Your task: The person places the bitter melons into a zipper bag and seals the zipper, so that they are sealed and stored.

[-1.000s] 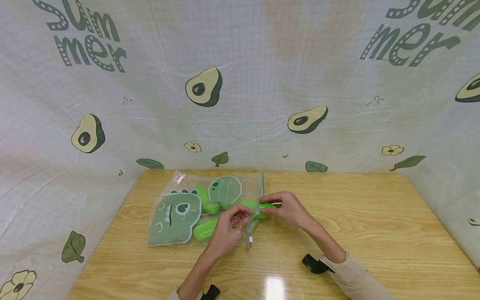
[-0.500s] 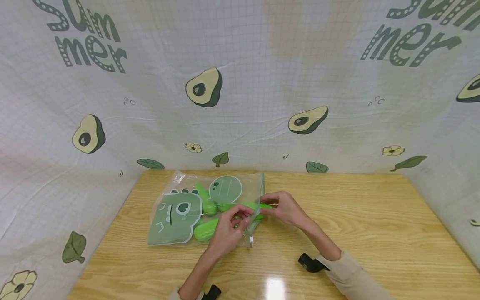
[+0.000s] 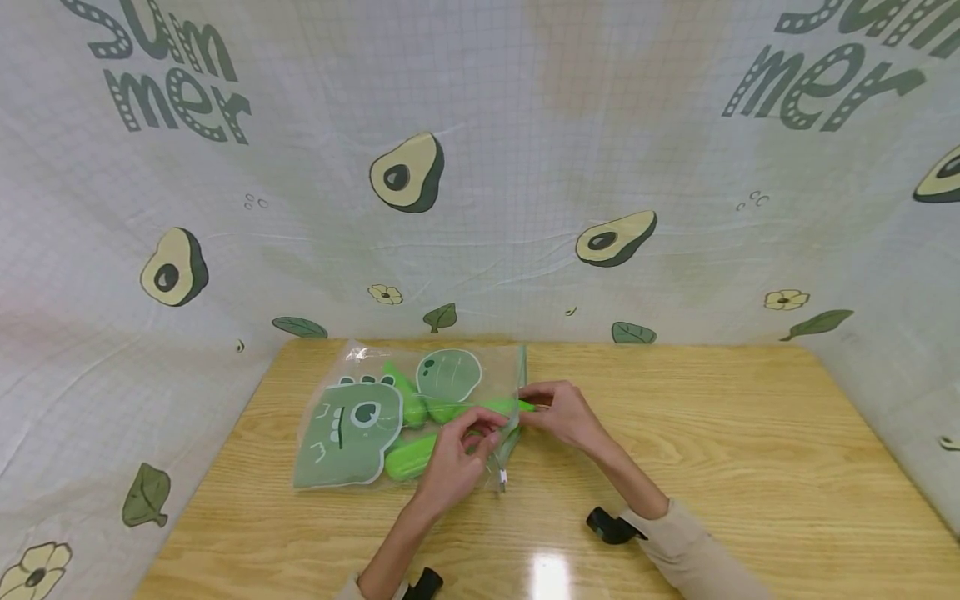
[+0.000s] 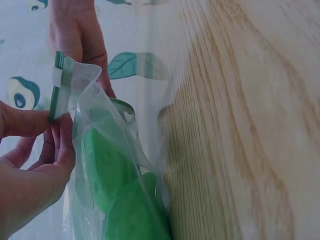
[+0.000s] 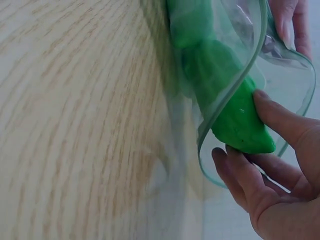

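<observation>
A clear slider zip bag with a green monster print lies on the table, its mouth facing right. Several bright green toy vegetables show through the plastic. My left hand pinches the near side of the bag's mouth; in the left wrist view its thumb and fingers hold the green zip strip near the white slider. At the opening, my right hand holds a long green toy vegetable by its tapered end, thumb above and fingers below. Most of that vegetable is inside the bag; its exact kind is unclear.
The wooden table extends to the right of the bag and in front of it. Behind it hangs a pale cloth printed with avocados, leaves and lettering. Black wrist cameras sit at both cuffs.
My right hand has moved slightly left, and the green toy vegetable has slid deeper into the bag, with less of it sticking out. My left hand stays on the bag's edge.
</observation>
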Demonstrator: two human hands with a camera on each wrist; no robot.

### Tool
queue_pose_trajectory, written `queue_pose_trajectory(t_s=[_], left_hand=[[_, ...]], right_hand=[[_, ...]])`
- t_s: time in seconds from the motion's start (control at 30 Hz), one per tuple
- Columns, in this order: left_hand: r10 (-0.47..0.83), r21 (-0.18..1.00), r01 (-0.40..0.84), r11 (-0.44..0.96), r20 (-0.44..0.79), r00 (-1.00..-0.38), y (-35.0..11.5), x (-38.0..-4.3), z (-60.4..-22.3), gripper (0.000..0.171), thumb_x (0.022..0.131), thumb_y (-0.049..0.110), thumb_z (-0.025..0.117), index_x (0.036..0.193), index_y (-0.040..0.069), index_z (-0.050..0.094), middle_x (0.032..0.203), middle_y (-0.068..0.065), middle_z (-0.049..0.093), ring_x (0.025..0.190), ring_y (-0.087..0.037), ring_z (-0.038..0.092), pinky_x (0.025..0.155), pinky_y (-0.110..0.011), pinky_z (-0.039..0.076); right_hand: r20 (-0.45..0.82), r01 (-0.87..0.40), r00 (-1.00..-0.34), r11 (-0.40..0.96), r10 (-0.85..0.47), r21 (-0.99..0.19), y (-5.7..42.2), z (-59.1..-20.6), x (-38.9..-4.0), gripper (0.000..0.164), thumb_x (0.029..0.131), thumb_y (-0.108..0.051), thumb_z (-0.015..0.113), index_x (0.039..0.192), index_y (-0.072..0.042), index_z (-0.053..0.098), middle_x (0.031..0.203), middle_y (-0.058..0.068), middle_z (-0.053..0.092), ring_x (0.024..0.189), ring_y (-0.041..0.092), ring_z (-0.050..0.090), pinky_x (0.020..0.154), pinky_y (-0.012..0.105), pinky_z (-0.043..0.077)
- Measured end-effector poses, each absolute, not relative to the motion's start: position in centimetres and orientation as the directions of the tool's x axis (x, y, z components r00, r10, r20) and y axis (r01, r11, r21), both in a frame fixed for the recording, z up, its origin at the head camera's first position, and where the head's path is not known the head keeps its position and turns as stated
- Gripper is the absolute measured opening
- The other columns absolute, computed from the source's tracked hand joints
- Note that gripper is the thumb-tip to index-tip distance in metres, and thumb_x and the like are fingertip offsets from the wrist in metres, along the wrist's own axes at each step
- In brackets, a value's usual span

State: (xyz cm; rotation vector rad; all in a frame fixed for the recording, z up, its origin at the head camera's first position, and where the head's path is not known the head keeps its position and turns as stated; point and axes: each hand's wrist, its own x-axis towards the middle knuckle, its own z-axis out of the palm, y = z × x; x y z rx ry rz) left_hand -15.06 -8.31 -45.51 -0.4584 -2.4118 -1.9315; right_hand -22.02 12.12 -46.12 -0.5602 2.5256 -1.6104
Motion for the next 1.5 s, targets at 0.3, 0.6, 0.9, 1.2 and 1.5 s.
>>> queue_pose_trajectory(t_s=[0.3,0.6,0.9,1.2,1.5], left_hand=[[0.213,0.953,0.241,0.184,0.201,-0.956,-8.3,-15.0,-45.4,0.017,0.099,-0.002,0.062,0.112,0.005,0.069,0.111,-0.008,0.068,0.101,-0.024,0.061,0.091,-0.033,0.054],[0.211,0.952,0.238,0.194,0.197,-0.957,-8.2,-15.0,-45.4,0.018,0.098,-0.004,0.062,0.111,0.005,0.070,0.108,-0.008,0.068,0.101,-0.023,0.062,0.091,-0.032,0.054],[0.212,0.955,0.240,0.175,0.202,-0.956,-8.2,-15.0,-45.4,0.019,0.098,-0.006,0.061,0.111,0.005,0.070,0.108,-0.009,0.068,0.100,-0.024,0.062,0.089,-0.030,0.054],[0.219,0.959,0.238,0.156,0.202,-0.955,-8.1,-15.1,-45.4,0.019,0.098,-0.006,0.061,0.111,0.004,0.069,0.109,-0.010,0.067,0.100,-0.025,0.062,0.089,-0.029,0.054],[0.223,0.960,0.239,0.145,0.204,-0.953,-8.1,-15.2,-45.5,0.020,0.097,-0.008,0.061,0.110,0.004,0.070,0.107,-0.010,0.068,0.097,-0.025,0.062,0.088,-0.030,0.054]], right_hand=[[0.108,-0.245,-0.932,0.381,-0.346,-0.891,11.5,-46.8,-22.6,0.024,0.089,0.003,0.072,0.112,0.011,0.071,0.110,0.023,0.072,0.100,0.036,0.071,0.083,0.038,0.060],[0.132,-0.248,-0.941,0.370,-0.311,-0.895,11.1,-47.1,-22.9,0.022,0.089,-0.002,0.076,0.109,0.007,0.072,0.107,0.021,0.073,0.096,0.035,0.071,0.083,0.040,0.060],[0.108,-0.186,-0.970,0.382,-0.216,-0.905,10.1,-47.2,-23.2,0.026,0.086,-0.007,0.082,0.106,0.004,0.072,0.101,0.016,0.074,0.094,0.031,0.072,0.082,0.038,0.060],[0.083,-0.136,-0.984,0.368,-0.157,-0.920,9.3,-47.5,-23.4,0.029,0.085,-0.005,0.083,0.110,0.004,0.072,0.101,0.017,0.074,0.094,0.030,0.072,0.083,0.038,0.060],[0.068,-0.115,-0.988,0.367,-0.138,-0.923,8.8,-47.8,-23.7,0.031,0.085,0.003,0.079,0.116,0.004,0.072,0.097,0.013,0.072,0.090,0.027,0.072,0.067,0.025,0.055]])
